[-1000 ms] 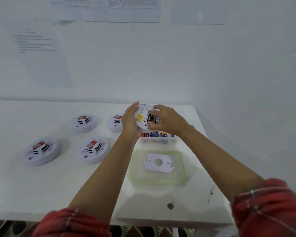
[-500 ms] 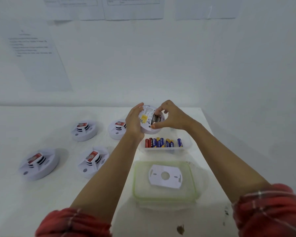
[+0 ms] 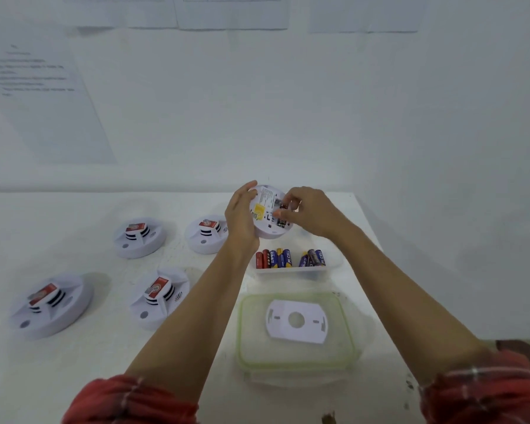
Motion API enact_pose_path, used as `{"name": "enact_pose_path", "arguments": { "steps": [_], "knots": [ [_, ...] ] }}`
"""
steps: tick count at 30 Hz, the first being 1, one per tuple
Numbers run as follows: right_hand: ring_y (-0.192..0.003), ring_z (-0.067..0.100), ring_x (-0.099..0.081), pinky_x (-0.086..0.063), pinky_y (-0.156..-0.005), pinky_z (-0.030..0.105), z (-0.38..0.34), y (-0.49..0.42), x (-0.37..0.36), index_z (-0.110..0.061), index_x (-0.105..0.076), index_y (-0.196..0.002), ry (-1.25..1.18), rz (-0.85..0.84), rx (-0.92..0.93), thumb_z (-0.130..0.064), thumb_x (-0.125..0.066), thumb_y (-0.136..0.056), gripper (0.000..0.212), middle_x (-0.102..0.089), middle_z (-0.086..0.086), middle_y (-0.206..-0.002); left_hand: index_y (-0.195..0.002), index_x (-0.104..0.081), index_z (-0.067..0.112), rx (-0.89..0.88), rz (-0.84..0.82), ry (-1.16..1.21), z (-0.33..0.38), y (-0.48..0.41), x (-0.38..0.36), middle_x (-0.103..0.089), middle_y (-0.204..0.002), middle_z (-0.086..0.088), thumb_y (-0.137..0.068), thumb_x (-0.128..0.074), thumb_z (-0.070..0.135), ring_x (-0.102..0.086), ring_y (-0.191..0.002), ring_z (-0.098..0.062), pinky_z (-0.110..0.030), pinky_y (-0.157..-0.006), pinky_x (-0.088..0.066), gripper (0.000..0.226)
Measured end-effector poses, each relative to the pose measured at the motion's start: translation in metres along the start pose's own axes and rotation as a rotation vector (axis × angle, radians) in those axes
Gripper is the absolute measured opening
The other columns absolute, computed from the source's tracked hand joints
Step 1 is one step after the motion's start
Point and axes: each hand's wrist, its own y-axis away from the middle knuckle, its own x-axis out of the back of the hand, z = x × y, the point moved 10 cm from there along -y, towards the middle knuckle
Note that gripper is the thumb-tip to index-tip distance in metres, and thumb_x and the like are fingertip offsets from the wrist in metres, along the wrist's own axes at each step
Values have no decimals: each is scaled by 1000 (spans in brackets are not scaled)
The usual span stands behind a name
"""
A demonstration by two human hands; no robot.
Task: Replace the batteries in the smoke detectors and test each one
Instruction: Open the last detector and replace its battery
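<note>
- My left hand holds a round white smoke detector up above the counter, with its back turned to me.
- The fingers of that hand are curled round its left edge.
- My right hand is at the open battery slot on the back.
- My thumb and fingertips there are bent and pinch a battery that sits in the slot.
- Just under my hands is a small clear box on the counter, with spare batteries lying in a row in it, red ones and blue ones.
- Nearer to me lies a clear lid with a green rim, and a flat white plate with a round hole rests on it.
- Four other detectors sit on the counter to my left: two at the back and two closer to me.
- Each of those has a red sticker on top.
- My red sleeves are pushed up my arms.
- Sheets of paper hang on the white wall behind the counter.
</note>
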Motion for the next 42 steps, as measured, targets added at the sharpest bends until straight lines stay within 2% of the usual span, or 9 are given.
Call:
{"name": "enact_pose_path", "arguments": {
  "steps": [12, 19, 25, 27, 31, 34, 37, 40, 42],
  "knots": [
    [-77, 19, -47, -35, -60, 25, 7, -8, -12, 2, -58, -97, -11, 64, -84, -23, -44, -97, 30, -53, 6, -83, -78, -63, 22, -59, 134, -3, 0, 5, 6, -61, -82, -1, -88, -51, 1, -60, -70, -16, -24, -59, -50, 27],
    [-62, 10, -44, -31, -51, 16, 9, -8, -15, -9, -42, -84, -107, 78, -113, -24, -53, -92, 20, -45, -5, -68, -75, -65, 24, -48, 156, -45, -4, 4, 9, -62, -93, -5, -87, -52, 2, -61, -95, -29, -38, -82, -52, 28],
    [-73, 22, -58, -49, -65, 26, 21, -4, 28, -14, -49, -77, -346, 302, -184, -13, -69, -81, 21, -57, 9, -83, -81, -63, 22, -54, 90, -43, 15, -1, -1, -61, -89, -3, -88, -50, 4, -57, -87, -21, -27, -69, -49, 24],
    [-67, 23, -61, -53, -73, 33, 34, -1, 25, -12, -53, -73, -260, 133, -296, -12, -71, -79, 19, -64, 16, -89, -82, -64, 24, -51, 105, -44, 19, -4, 3, -61, -94, -4, -88, -51, 6, -56, -91, -21, -30, -75, -49, 23],
    [-68, 23, -67, -55, -85, 36, 55, 21, -21, 7, -65, -99, 145, -374, -431, -15, -70, -81, 29, -69, 19, -108, -85, -63, 22, -23, 117, 8, 18, -7, 7, -62, -89, -1, -91, -53, 9, -58, -88, -20, -40, -90, -49, 18],
    [-56, 13, -59, -54, -69, 28, 57, 5, -15, -1, -65, -91, 148, -284, -377, -14, -69, -82, 17, -68, 12, -104, -88, -63, 21, -11, 117, 19, 12, -13, 9, -61, -87, 2, -92, -54, 12, -58, -83, -15, -39, -89, -50, 13],
    [-73, 20, -62, -50, -66, 27, 61, -32, 6, -6, -69, -95, 301, -111, -295, -1, -65, -80, 16, -67, 11, -99, -95, -62, 18, -9, 116, 34, 9, -19, 12, -61, -88, 2, -92, -53, 13, -58, -83, -15, -37, -86, -50, 11],
    [-104, 26, -61, -52, -84, 33, 70, -56, -25, -12, -64, -113, 509, -297, -214, 2, -61, -81, 35, -62, 8, -119, -93, -62, 20, 9, 111, 26, 7, -26, 11, -62, -90, 1, -92, -54, 13, -59, -85, -18, -38, -87, -50, 11],
    [-110, 24, -59, -48, -81, 30, 74, -62, -47, -17, -61, -118, 652, -431, -146, -2, -57, -85, 37, -59, 4, -125, -90, -63, 21, 23, 107, 24, 5, -30, 9, -62, -91, 0, -92, -54, 14, -59, -87, -20, -39, -87, -50, 12]
  ]
}}
